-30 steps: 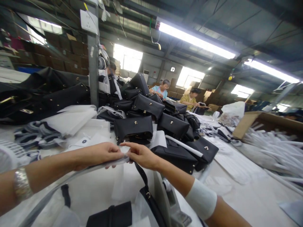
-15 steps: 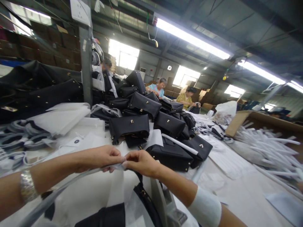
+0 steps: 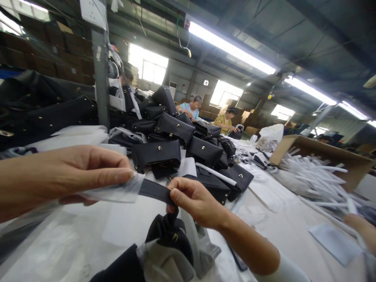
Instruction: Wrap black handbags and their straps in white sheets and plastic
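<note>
My left hand (image 3: 67, 172) is closed in a pinch on a clear plastic sleeve (image 3: 117, 192) that covers part of a black bag strap (image 3: 154, 190). My right hand (image 3: 195, 201) pinches the bare end of that strap, just to the right of the sleeve. The strap runs down to a black handbag (image 3: 164, 235) low in the picture, partly wrapped in white tissue. Both hands are raised close to the camera above the white table (image 3: 279, 231).
A heap of black handbags (image 3: 176, 145) is piled on the table behind my hands. A cardboard box of white wrapped straps (image 3: 320, 172) stands at the right. Two people (image 3: 205, 113) sit at the far end. A grey post (image 3: 101, 78) rises at the left.
Both hands have risen toward the camera. The left hand has drawn the plastic sleeve to the left, and a stretch of bare black strap now shows between the hands.
</note>
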`<control>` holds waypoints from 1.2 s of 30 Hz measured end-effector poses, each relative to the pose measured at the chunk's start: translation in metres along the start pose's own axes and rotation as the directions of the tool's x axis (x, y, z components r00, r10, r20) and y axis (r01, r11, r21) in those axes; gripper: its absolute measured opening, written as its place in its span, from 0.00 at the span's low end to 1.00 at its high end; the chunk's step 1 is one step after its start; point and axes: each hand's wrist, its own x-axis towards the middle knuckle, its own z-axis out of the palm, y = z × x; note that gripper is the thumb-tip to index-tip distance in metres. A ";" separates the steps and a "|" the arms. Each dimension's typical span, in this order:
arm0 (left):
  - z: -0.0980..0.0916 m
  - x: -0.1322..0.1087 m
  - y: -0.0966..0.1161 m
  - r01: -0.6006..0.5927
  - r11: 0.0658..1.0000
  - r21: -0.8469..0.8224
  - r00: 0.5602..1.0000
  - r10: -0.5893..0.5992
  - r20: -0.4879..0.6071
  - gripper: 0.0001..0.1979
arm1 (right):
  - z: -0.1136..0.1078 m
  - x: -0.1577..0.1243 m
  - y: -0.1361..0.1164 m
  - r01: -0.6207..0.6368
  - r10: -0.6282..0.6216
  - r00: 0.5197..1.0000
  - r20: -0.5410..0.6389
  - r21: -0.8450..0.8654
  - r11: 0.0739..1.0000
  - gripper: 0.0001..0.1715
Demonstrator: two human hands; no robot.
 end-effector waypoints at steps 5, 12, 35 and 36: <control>0.021 -0.030 0.009 0.096 0.994 0.049 0.966 -0.104 0.237 0.25 | 0.008 -0.041 -0.013 0.000 -0.002 1.000 -0.017 -0.144 0.990 0.21; 0.075 -0.017 -0.034 0.020 0.993 0.114 0.899 -0.068 0.432 0.21 | 0.006 -0.065 0.013 -0.067 0.066 0.997 -0.042 -0.032 0.997 0.25; 0.185 0.008 -0.031 -0.078 0.968 0.237 0.968 0.017 0.251 0.28 | 0.023 -0.126 0.053 -0.003 -0.124 0.919 -0.375 -0.321 0.947 0.36; 0.183 0.006 -0.028 -0.087 0.971 0.224 0.970 0.031 0.243 0.28 | 0.023 -0.130 0.050 -0.019 -0.112 0.929 -0.352 -0.348 0.937 0.35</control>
